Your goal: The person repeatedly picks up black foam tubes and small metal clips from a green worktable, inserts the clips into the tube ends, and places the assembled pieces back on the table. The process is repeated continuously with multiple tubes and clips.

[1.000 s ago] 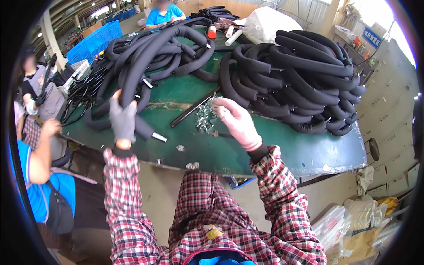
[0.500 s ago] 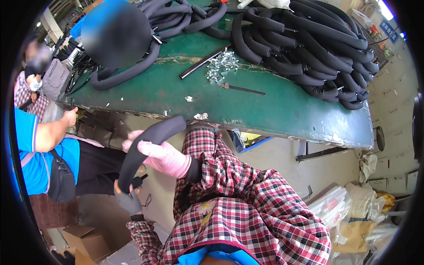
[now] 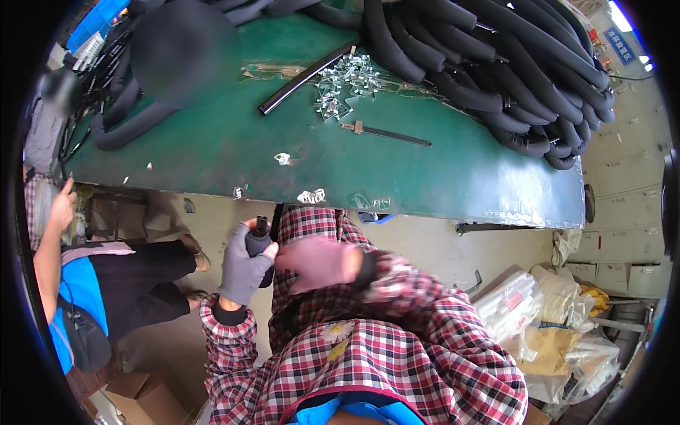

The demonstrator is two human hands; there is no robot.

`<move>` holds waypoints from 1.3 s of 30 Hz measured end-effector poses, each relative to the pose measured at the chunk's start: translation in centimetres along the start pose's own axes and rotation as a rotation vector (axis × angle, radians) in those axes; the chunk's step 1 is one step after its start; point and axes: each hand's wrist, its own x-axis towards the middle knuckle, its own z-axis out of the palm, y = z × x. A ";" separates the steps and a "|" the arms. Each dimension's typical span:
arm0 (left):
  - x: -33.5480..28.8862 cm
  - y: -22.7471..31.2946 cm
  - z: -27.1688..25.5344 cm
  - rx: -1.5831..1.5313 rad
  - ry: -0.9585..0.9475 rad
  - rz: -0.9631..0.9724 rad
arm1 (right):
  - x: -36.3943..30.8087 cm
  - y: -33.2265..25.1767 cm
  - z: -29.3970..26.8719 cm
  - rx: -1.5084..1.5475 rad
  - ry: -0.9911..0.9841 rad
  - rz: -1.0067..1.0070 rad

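Note:
My left hand (image 3: pixel 244 265), in a grey glove with bare fingertips, is closed round a black foam-covered tube (image 3: pixel 258 244). A narrow black end piece points up from the grip, and the rest of the tube is mostly hidden behind my hands. Close on its right is my right hand (image 3: pixel 315 263) in a pink glove. Motion smears its fingers, so whether they touch the tube cannot be made out. Both hands are in front of the near edge of the green table (image 3: pixel 234 159), above my checked clothing.
A large pile of black foam-covered tubes (image 3: pixel 496 78) covers the table's right. Small metal clips (image 3: pixel 347 85) lie beside a black rod (image 3: pixel 304 79) and a flat bar with a crosspiece (image 3: pixel 389 134). A co-worker (image 3: pixel 78 283) stands left. Plastic-wrapped bundles (image 3: pixel 506 308) lie at right.
The foam tube, earlier raised in a curve across both hands, now has its end upright in my left hand. My left hand moved up and right; the right moved right. The co-worker shifted left.

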 end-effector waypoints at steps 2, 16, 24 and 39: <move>0.5 -0.2 -0.1 0.036 0.040 -0.045 | -3.8 0.4 -7.4 0.395 0.278 -0.245; -1.4 0.5 3.3 -0.157 -0.102 -0.196 | 0.1 10.0 -17.6 -0.221 0.918 0.197; -2.3 1.6 2.5 -0.337 0.129 -0.171 | -2.2 9.6 -17.4 0.781 0.930 0.055; -3.1 7.6 3.8 -0.223 0.209 0.072 | -1.7 2.1 -1.9 1.414 0.231 0.012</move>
